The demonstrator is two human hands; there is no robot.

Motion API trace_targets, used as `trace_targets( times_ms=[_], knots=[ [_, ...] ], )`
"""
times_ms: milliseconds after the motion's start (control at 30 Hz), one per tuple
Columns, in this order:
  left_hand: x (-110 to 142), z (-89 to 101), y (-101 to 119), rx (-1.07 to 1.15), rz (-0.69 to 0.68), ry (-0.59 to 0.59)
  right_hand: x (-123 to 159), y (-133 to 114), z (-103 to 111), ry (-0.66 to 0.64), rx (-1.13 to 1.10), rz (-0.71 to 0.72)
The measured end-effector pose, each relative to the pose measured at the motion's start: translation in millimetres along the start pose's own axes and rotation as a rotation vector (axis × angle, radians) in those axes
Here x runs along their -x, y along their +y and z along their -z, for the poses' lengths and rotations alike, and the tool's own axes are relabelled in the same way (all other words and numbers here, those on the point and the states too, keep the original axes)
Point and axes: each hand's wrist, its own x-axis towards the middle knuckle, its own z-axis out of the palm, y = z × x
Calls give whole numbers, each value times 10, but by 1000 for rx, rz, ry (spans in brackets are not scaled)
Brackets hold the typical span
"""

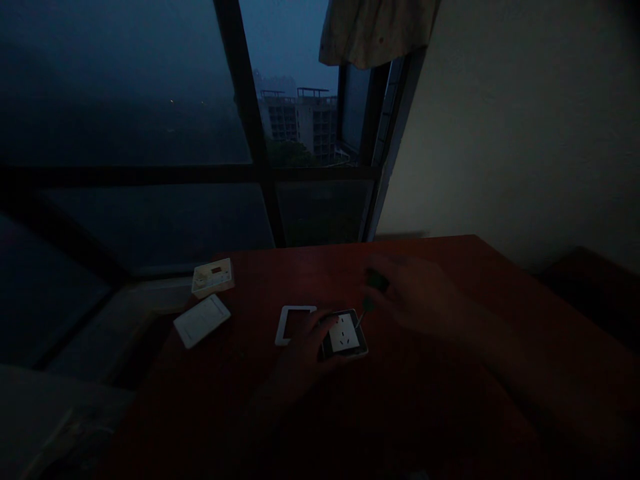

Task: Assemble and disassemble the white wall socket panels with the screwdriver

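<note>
A wall socket (343, 333) with a white face and dark surround lies face up on the red-brown table. My left hand (310, 343) grips its left side, thumb at the near edge and fingers over the far edge. In my right hand (407, 287) is a screwdriver (376, 281) with a dark green handle, the fingers wrapped round it. Its thin shaft slants down to the socket's right edge; whether the tip sits in a screw is too dark to tell. A white cover frame (281, 325) lies just left of the socket, partly behind my left hand.
At the table's left edge lie a white plate (202, 321) and an open white box (213, 279) with small parts in it. Windows stand behind the table (425, 400), a pale wall (510, 133) to the right. The room is very dim.
</note>
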Motion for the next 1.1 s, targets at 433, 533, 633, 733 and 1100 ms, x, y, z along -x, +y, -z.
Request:
trace_targets(
  times_ms=[433, 533, 633, 733, 1100],
  knots=[
    [9, -15, -22, 2, -6, 13, 3, 10, -18, 21, 88, -34],
    [7, -20, -29, -4, -1, 16, 15, 15, -19, 18, 70, -34],
    [7, -23, -40, -4, -10, 21, 25, 13, -20, 17, -116, 76],
    [9, -13, -41, 5, -17, 8, 9, 12, -64, 58, -102, 69],
    [1, 12, -4, 38, 15, 12, -11, 14, -97, 71, -224, 96]
  ],
)
